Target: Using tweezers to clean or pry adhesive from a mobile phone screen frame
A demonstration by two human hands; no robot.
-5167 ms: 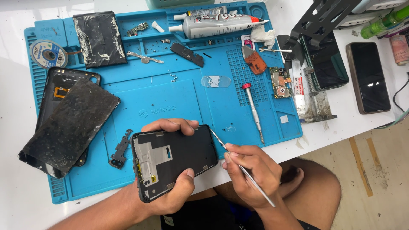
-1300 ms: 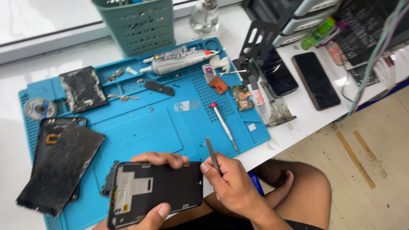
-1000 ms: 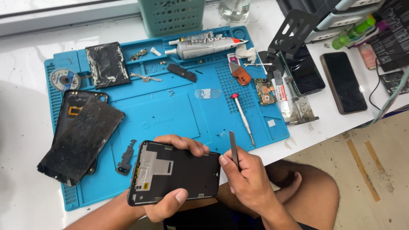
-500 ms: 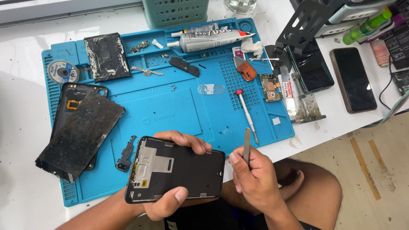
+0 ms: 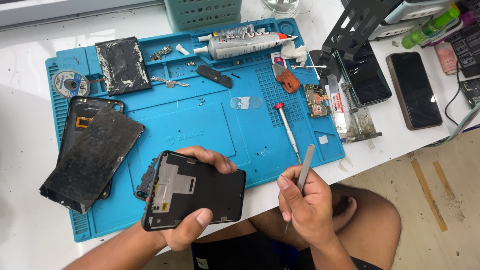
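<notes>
Phone frame (image 5: 195, 192): black, opened, inner metal shield plate exposed; held low in the frame, left of centre, by the left hand (image 5: 192, 225), thumb on the lower edge, fingers curled over the top edge. Tweezers (image 5: 301, 175): slim, grey metal, gripped upright by the right hand (image 5: 305, 207), closed around them. Since half a second ago, both are seen little changed in position. Beyond: blue repair mat (image 5: 200, 125), red-capped screwdriver (image 5: 287, 130), cracked screen (image 5: 90, 157), glue tube (image 5: 245, 45), white tabletop (image 5: 20, 150).

Bare forearms, bare knee — dark shorts (image 5: 235, 252) with blue trim.
</notes>
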